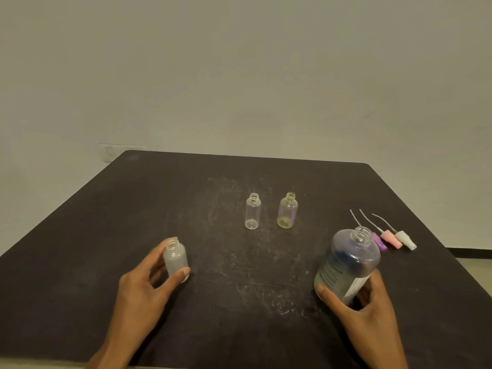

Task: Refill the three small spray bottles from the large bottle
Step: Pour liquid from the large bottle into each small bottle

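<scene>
A dark scuffed table [106, 235] meets a pale wall [239, 75]. Left hand [143, 286] grips a frosted bottle [175, 258] at eight o'clock; right hand [370, 307] clasps the uncapped large bottle [346, 265] at four. Clear bottle [252, 211] and yellowish bottle [287, 210] stand open at centre; contents unclear.

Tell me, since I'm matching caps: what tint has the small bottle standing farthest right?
Pale yellow bottle, uncapped; head view shows it.

Left hand [149, 283] gripping frosted bottle [175, 258], right hand [364, 307] holding large bottle [346, 265]
</scene>
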